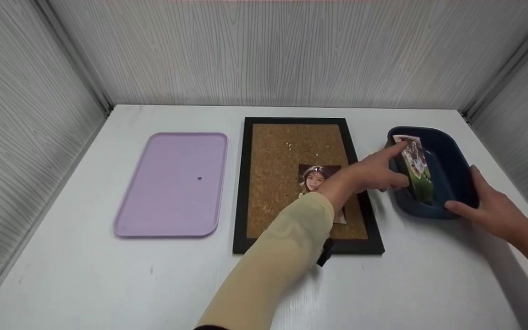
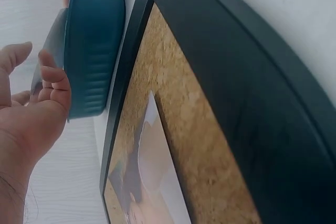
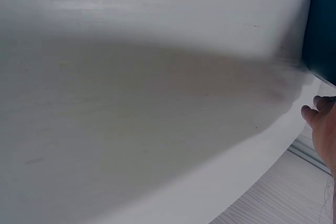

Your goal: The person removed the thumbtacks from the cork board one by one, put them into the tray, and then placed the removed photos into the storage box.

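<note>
My left hand (image 1: pixel 381 172) reaches across the corkboard (image 1: pixel 273 192) to the dark blue plastic basin (image 1: pixel 449 160). It pinches a printed photo (image 1: pixel 415 162) with green and white on it, held tilted over the basin's left side. In the left wrist view the photo's grey side (image 2: pixel 54 43) shows beyond the curled fingers (image 2: pixel 55 80). My right hand (image 1: pixel 493 208) grips the basin's front right rim, thumb on the near side. In the right wrist view only part of that hand (image 3: pixel 324 124) appears, beside the basin's wall (image 3: pixel 321 30).
On the black-framed corkboard lies a portrait photo (image 1: pixel 312 178), partly hidden by my left arm. Some small pins (image 1: pixel 289 146) dot the cork. A lilac tray (image 1: pixel 172 197) with a small dark speck lies to the left. Grey wood-grain panels (image 1: pixel 268 55) enclose the white table (image 1: pixel 108 275).
</note>
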Demonstrator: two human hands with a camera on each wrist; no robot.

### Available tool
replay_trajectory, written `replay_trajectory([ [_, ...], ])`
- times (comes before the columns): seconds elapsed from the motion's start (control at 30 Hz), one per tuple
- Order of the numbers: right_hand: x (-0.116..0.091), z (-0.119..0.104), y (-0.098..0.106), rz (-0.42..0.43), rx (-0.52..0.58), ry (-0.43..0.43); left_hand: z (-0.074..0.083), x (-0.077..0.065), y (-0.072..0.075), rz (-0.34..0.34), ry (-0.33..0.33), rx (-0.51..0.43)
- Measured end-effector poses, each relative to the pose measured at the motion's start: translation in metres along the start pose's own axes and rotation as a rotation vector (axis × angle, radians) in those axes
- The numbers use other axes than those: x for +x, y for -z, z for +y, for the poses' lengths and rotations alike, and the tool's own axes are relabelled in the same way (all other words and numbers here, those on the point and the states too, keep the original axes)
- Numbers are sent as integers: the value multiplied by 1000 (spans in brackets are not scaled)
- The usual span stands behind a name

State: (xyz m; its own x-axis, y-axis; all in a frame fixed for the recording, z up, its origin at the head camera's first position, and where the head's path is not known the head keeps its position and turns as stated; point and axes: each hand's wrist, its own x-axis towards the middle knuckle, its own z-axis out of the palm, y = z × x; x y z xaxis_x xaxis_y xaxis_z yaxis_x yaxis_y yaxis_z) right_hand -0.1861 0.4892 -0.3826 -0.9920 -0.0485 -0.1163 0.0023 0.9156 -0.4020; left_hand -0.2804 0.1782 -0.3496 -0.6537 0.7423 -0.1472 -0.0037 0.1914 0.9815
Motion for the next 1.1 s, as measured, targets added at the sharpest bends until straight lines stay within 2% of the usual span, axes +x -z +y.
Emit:
replay_trajectory([
  [0.23, -1, -1, 0, -9, 22, 3, 2, 4, -8, -40, 34, 2],
  [0.63, -1, 0, 0, -10, 44, 6, 2, 4, -10, -39, 50, 8],
  [1.1, -1, 0, 0, -8, 52, 21, 1, -1, -8, -50, 48, 110],
])
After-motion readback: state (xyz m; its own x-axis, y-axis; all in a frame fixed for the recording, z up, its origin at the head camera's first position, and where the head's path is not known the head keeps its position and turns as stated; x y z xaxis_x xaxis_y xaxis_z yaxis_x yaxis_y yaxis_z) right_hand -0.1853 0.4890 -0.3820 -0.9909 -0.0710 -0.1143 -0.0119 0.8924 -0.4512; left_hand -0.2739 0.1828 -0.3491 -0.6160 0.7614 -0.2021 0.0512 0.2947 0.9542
